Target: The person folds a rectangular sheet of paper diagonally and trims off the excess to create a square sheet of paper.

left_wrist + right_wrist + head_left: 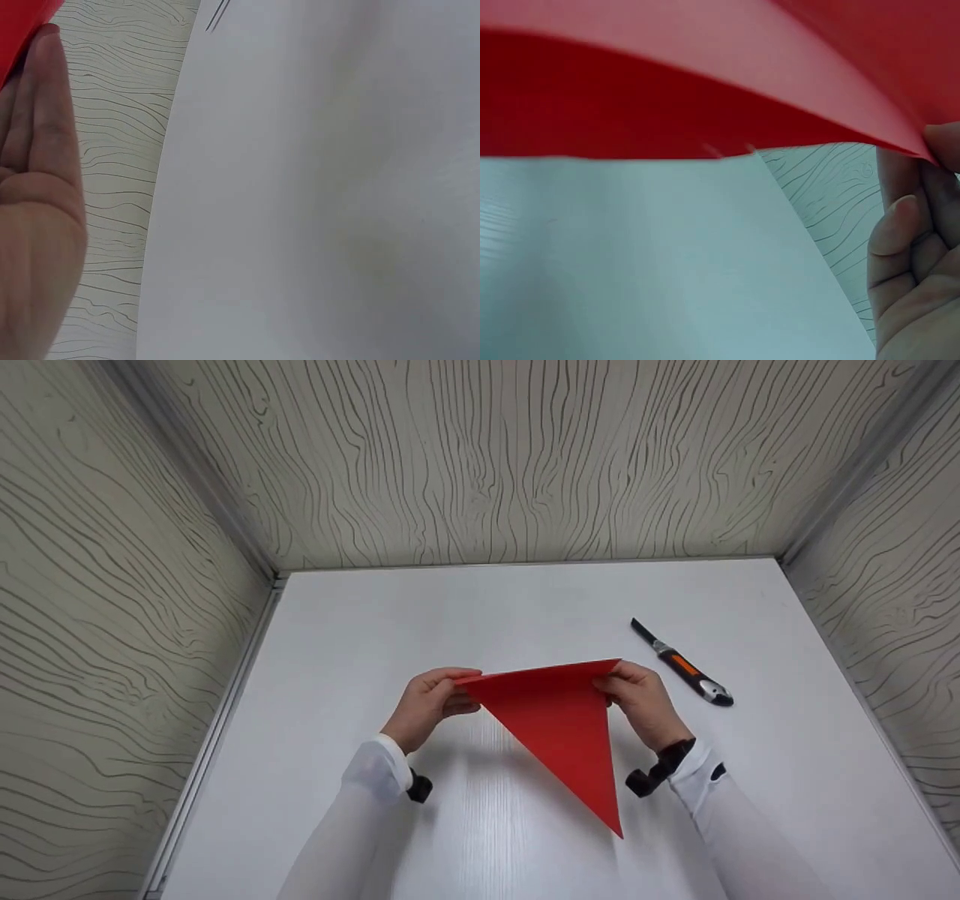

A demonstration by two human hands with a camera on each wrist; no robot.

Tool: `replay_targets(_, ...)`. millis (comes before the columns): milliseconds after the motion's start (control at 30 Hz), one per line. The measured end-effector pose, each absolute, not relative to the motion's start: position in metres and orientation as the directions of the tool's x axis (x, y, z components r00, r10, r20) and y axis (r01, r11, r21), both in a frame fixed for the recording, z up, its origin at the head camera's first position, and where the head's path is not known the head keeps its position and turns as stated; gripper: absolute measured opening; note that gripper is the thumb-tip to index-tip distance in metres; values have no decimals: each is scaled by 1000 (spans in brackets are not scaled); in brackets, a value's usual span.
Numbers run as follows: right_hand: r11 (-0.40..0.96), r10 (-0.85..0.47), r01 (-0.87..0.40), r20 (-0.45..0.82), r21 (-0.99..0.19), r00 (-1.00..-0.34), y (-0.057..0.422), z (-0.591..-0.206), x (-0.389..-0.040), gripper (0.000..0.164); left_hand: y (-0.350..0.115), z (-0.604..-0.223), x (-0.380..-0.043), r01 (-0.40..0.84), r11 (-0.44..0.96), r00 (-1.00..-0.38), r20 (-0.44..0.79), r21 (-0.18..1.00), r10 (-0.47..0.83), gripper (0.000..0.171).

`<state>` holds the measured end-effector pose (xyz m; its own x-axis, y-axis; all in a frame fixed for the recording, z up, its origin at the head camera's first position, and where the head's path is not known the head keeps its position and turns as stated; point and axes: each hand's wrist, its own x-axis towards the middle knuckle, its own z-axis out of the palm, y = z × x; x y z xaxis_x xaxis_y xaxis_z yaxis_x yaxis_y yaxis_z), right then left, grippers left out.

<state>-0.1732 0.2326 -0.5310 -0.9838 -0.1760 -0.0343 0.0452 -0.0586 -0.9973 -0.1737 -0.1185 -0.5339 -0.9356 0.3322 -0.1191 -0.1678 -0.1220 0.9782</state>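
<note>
Walls (465,457) printed with a wavy wood-grain pattern fill the top and both sides of the frame, with grey strips (199,487) along the corners, and a white desk (352,615) spreads across the middle and bottom. At the centre, a little right and low, a red paper sheet (562,727) is held up by its top edge, its visible face a triangle with one sharp tip pointing toward the bottom; whether that tip meets the desk I cannot tell. The left hand (421,706), left of centre, pinches the sheet's upper-left corner between thumb and fingers (51,97), which look fairly straight in the left wrist view. The right hand (645,705), right of centre, pinches near the upper-right corner, its fingers narrow on the edge; the right wrist view shows two red layers with a gap between them. White sleeves (352,810) cover both forearms, and a black device (664,769) sits at the right wrist. Farther right, a utility knife (684,666) with an orange inset lies slantwise on the desk, apart from the right hand
</note>
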Motion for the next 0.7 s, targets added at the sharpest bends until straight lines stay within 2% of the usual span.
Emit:
replay_targets(267, -145, -170, 80, -55, -986, -984, 229, -530, -170, 25, -117, -533, -173, -162, -151, -949, -112, 975, 296, 40)
replay_targets(400, -186, -176, 108, -75, -977, -982, 227, -529, -169, 25, -118, -532, -172, -165, -139, -952, -121, 976, 280, 34)
replay_targets(700, -163, -188, 99, -67, -982, -980, 223, -528, -168, 25, -123, -532, -171, -217, -136, -939, -169, 967, 300, 32)
